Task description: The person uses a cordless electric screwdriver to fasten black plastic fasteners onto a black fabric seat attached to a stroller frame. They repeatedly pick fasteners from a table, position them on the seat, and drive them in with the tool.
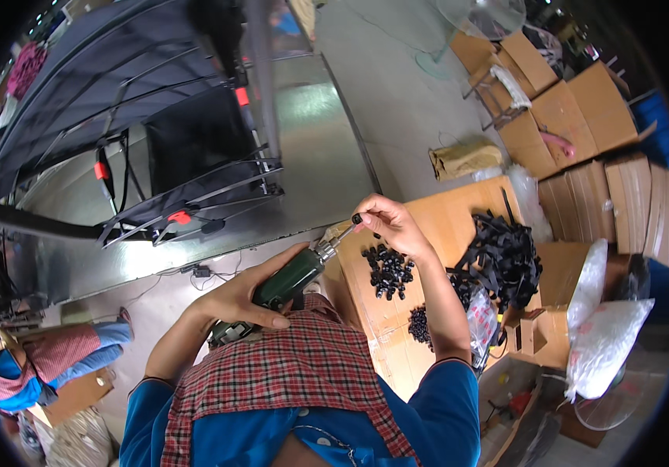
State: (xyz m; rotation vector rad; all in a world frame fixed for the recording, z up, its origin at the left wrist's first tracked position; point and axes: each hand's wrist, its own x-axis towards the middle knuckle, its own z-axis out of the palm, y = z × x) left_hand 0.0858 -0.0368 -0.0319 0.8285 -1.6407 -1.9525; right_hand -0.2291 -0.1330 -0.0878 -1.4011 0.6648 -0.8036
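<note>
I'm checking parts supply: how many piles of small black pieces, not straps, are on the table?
2. The larger pile lies on the table, left of the right forearm; the smaller pile is nearer the body. That forearm may hide more.

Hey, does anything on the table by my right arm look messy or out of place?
The straps look untidy: a tangled heap with one end sticking out. The black parts lie loose in two piles, but nothing there looks clearly damaged.
</note>
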